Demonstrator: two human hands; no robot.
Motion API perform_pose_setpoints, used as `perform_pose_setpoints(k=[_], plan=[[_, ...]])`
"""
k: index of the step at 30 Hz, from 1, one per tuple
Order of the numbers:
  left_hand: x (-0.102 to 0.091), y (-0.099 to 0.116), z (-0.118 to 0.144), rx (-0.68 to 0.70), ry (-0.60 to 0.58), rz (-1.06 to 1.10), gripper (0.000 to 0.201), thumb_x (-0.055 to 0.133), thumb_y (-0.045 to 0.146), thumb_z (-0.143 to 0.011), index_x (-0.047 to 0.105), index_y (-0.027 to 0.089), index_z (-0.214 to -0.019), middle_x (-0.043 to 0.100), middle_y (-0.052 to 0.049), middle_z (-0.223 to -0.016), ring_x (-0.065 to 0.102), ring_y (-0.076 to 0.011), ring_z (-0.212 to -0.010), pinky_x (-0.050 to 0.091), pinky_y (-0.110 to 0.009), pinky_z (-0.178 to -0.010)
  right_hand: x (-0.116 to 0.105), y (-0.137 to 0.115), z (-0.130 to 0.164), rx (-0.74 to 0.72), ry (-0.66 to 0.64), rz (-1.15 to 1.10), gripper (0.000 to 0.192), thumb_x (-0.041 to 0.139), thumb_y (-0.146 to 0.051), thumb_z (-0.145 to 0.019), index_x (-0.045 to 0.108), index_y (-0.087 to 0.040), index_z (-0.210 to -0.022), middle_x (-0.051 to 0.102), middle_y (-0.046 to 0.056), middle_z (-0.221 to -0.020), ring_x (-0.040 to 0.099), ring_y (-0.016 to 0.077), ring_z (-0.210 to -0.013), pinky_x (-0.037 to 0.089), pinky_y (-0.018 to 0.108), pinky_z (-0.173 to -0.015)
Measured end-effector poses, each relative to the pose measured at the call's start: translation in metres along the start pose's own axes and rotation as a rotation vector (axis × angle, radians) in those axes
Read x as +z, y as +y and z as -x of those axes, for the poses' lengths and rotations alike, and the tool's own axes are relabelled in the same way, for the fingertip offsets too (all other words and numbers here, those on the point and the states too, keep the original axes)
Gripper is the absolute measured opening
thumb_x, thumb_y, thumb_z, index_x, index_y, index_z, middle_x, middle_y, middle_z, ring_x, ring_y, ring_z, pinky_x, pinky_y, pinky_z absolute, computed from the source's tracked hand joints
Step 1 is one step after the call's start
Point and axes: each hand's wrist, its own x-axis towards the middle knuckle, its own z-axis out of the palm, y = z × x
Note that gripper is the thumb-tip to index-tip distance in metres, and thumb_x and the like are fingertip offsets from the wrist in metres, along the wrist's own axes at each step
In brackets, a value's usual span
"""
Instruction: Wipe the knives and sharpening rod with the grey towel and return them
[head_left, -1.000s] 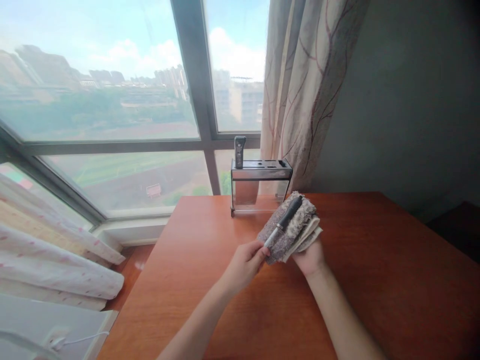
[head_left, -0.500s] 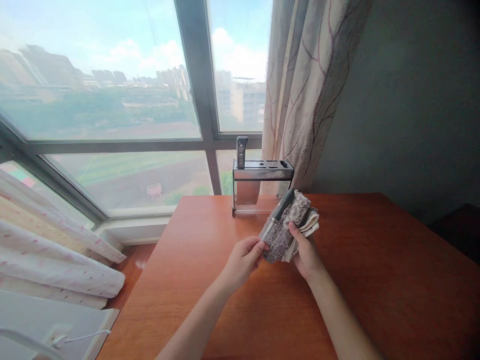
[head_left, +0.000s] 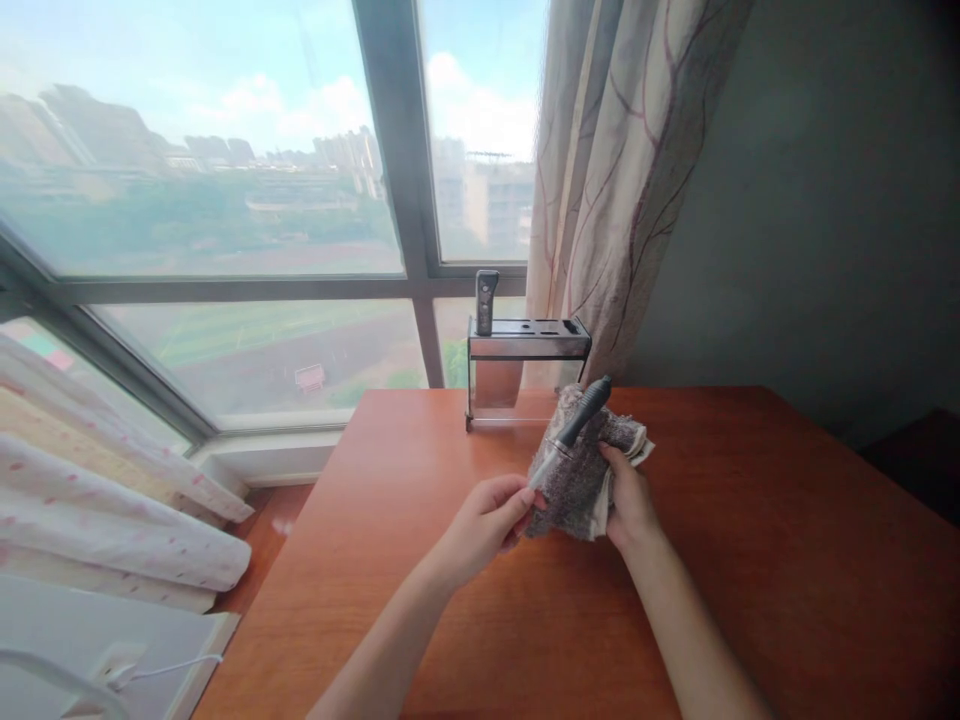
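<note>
A tool that looks like a small knife, with a ribbed black handle (head_left: 587, 410) and a shiny metal blade (head_left: 551, 464), lies slantwise over a grey fuzzy cloth (head_left: 581, 490). Its handle points up and away to the right. The thumb and fingers of my left hand (head_left: 501, 512) pinch the lower end of the blade, hiding its tip. My right hand (head_left: 631, 497) is closed on the right side of the folded cloth, thumb on top. Both things are held above the table.
A knife stand (head_left: 529, 346) with clear sides stands at the table's far edge, a dark-handled knife (head_left: 486, 303) in its left slot. The brown wooden table (head_left: 390, 600) lies below my hands. Behind are a window and a patterned curtain (head_left: 600, 180).
The cloth has been opened out and shifted right under the tool. The black handle has swung a little to the right. My right hand has moved slightly right with the cloth.
</note>
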Motion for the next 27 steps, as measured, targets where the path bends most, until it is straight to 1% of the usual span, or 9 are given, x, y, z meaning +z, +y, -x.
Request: perform_pose_setpoints(k=[3, 6, 8, 11, 16, 18, 21, 24, 27], plan=[[0.000, 0.000, 0.000, 0.005, -0.016, -0.010, 0.039, 0.059, 0.052, -0.081, 0.060, 0.013, -0.083, 0.038, 0.006, -0.057, 0.032, -0.0063, -0.049, 0.018, -0.019, -0.043, -0.002, -0.003, -0.004, -0.001, -0.039, -0.080, 0.022, 0.069, -0.030, -0.076, 0.071, -0.020, -0.095, 0.077, 0.002, -0.090, 0.073, 0.0225, -0.077, 0.059, 0.037, -0.077], [-0.001, -0.002, 0.000, 0.011, -0.026, -0.047, 0.038, 0.058, 0.051, -0.082, 0.059, 0.013, -0.084, 0.038, 0.006, -0.058, 0.033, -0.0063, -0.048, 0.021, -0.019, -0.043, -0.001, -0.009, -0.003, -0.025, 0.009, -0.118, 0.016, 0.066, -0.029, -0.078, 0.071, -0.021, -0.092, 0.078, 0.000, -0.086, 0.073, 0.0216, -0.076, 0.059, 0.037, -0.078], [-0.001, -0.004, 0.000, 0.011, -0.024, -0.071, 0.036, 0.057, 0.049, -0.083, 0.057, 0.013, -0.085, 0.038, 0.006, -0.057, 0.034, -0.0064, -0.048, 0.022, -0.019, -0.043, 0.002, -0.015, 0.002, -0.003, 0.017, -0.140, 0.015, 0.063, -0.029, -0.080, 0.071, -0.022, -0.091, 0.078, 0.000, -0.086, 0.072, 0.0218, -0.077, 0.058, 0.039, -0.079], [0.000, -0.009, -0.002, 0.009, -0.015, -0.107, 0.034, 0.057, 0.048, -0.083, 0.057, 0.014, -0.086, 0.037, 0.007, -0.056, 0.033, -0.0067, -0.048, 0.022, -0.019, -0.043, 0.007, -0.022, 0.014, 0.033, -0.045, -0.164, 0.019, 0.062, -0.034, -0.081, 0.071, -0.024, -0.095, 0.077, 0.001, -0.091, 0.072, 0.0240, -0.082, 0.057, 0.044, -0.082], [-0.002, -0.015, -0.007, 0.018, 0.064, -0.127, 0.037, 0.055, 0.051, -0.083, 0.058, 0.014, -0.084, 0.036, 0.007, -0.055, 0.033, -0.0072, -0.048, 0.022, -0.020, -0.044, 0.011, -0.027, 0.029, -0.014, -0.159, -0.179, 0.038, 0.064, -0.036, -0.081, 0.065, -0.025, -0.117, 0.074, 0.002, -0.108, 0.068, 0.0260, -0.101, 0.049, 0.048, -0.097], [-0.003, -0.016, -0.008, 0.049, 0.068, -0.156, 0.039, 0.054, 0.052, -0.084, 0.059, 0.014, -0.085, 0.037, 0.006, -0.056, 0.033, -0.0079, -0.049, 0.023, -0.020, -0.046, 0.010, -0.026, 0.033, -0.026, -0.216, -0.199, 0.041, 0.063, -0.037, -0.082, 0.062, -0.028, -0.122, 0.071, 0.001, -0.115, 0.065, 0.0258, -0.107, 0.046, 0.048, -0.101], [-0.002, -0.016, -0.007, 0.114, 0.029, -0.244, 0.039, 0.050, 0.051, -0.087, 0.059, 0.014, -0.086, 0.036, 0.006, -0.057, 0.033, -0.0086, -0.052, 0.024, -0.022, -0.048, 0.008, -0.025, 0.035, -0.062, -0.267, -0.228, 0.043, 0.063, -0.038, -0.082, 0.060, -0.032, -0.124, 0.070, -0.001, -0.118, 0.063, 0.0254, -0.110, 0.043, 0.049, -0.103], [0.003, -0.017, -0.005, 0.159, 0.000, -0.315, 0.041, 0.046, 0.051, -0.090, 0.059, 0.013, -0.084, 0.037, 0.004, -0.059, 0.033, -0.0089, -0.054, 0.025, -0.023, -0.050, 0.005, -0.023, 0.037, -0.085, -0.301, -0.243, 0.043, 0.063, -0.042, -0.081, 0.061, -0.032, -0.123, 0.070, 0.000, -0.117, 0.063, 0.0266, -0.111, 0.042, 0.051, -0.103], [0.010, -0.021, -0.006, 0.145, -0.005, -0.254, 0.043, 0.048, 0.055, -0.088, 0.058, 0.013, -0.081, 0.038, 0.004, -0.057, 0.035, -0.0089, -0.052, 0.026, -0.023, -0.049, 0.002, -0.022, 0.038, -0.066, -0.329, -0.224, 0.042, 0.061, -0.049, -0.080, 0.063, -0.032, -0.119, 0.070, 0.000, -0.117, 0.062, 0.0271, -0.112, 0.042, 0.051, -0.102]])
